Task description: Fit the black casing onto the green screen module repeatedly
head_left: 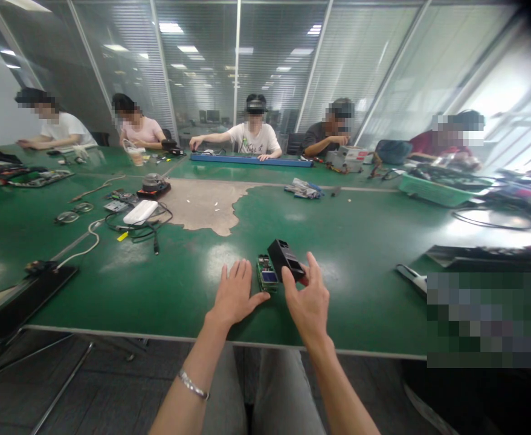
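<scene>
The right hand (308, 299) pinches a tilted black casing (279, 251) between thumb and fingers. A green circuit board (264, 264) with a small screen (269, 277) lies on the surface (360, 241), just left of the casing. The left hand (234, 293) rests palm down, fingers extended, its thumb near the board's close end; whether they touch is unclear.

Glossy green desk (360, 229) with ragged beige patch (202, 202) carries small green circuit board (265, 267), white rounded box (141, 212), long blue bar (251, 159), pale-green plastic basket (432, 192).
</scene>
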The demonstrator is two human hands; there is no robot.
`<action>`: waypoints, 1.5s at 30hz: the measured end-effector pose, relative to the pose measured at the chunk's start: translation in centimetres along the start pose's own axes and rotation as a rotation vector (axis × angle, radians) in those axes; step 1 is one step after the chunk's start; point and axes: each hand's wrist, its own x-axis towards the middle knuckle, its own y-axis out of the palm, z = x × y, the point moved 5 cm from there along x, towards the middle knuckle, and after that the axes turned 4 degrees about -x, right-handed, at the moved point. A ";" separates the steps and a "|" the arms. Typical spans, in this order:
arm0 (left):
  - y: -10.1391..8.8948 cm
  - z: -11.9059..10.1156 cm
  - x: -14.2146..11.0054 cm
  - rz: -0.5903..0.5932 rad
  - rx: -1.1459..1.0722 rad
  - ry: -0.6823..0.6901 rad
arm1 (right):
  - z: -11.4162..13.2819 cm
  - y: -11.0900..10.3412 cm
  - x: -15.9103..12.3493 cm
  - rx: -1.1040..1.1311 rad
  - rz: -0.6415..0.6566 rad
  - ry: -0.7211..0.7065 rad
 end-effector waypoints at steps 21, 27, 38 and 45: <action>0.5 0.2 0.1 0.051 0.034 0.005 | 1.2 3.8 -3.1 -0.251 0.123 -0.161; 0.4 -0.1 0.1 0.053 0.067 0.003 | 0.2 4.1 -3.9 -0.249 0.103 -0.202; 0.3 -0.3 0.2 0.045 0.098 0.020 | 0.2 3.6 -3.4 -0.179 0.083 -0.197; 0.2 -0.5 0.2 0.057 0.107 0.023 | 0.2 3.9 -2.7 -0.170 0.134 -0.165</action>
